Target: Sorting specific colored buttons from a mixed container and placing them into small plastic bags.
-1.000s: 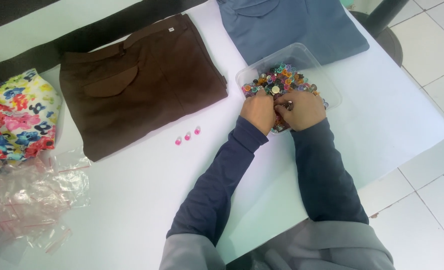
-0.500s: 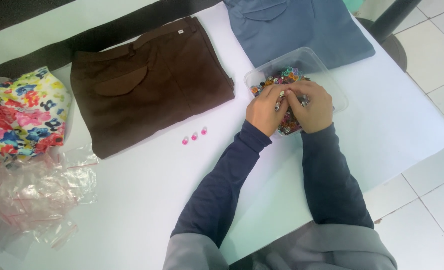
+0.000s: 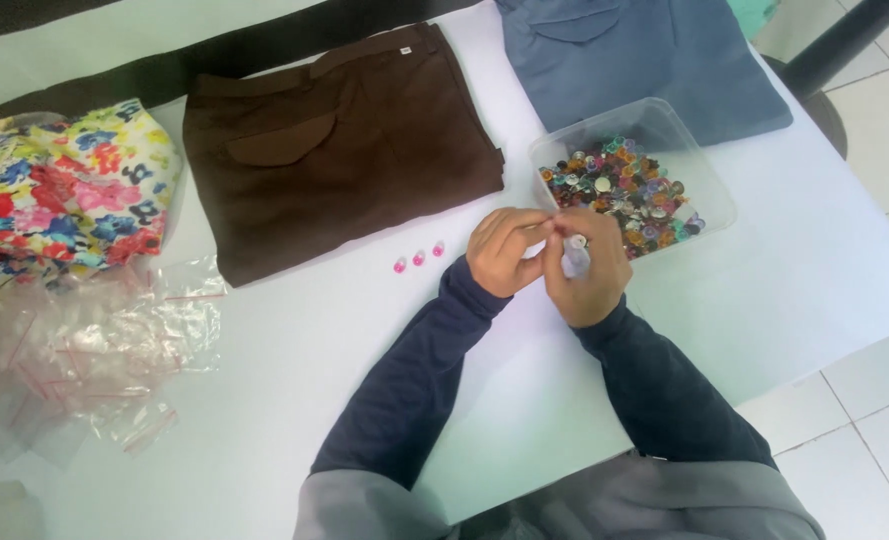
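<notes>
Both hands meet at frame centre just below the clear tub of mixed buttons [image 3: 664,125]: right hand [image 3: 589,270] has its grip closed on a small clear bag [image 3: 575,258], left hand [image 3: 504,250] pinches the bag's top edge. Three pink buttons [image 3: 418,258] lie on the white bench [image 3: 294,400] just left of the hands, below the folded brown trousers [image 3: 344,150]. Blue garment [image 3: 644,50] upper right, floral cloth [image 3: 64,190] and empty plastic bags [image 3: 94,350] at left.

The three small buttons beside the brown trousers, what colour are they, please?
Pink buttons, seen clearest in the head view.

Left of the brown trousers [image 3: 344,150], floral multicoloured cloth [image 3: 64,200]; right, blue garment [image 3: 634,55] and mixed-colour buttons [image 3: 619,190]; below, three pink buttons [image 3: 418,258].
</notes>
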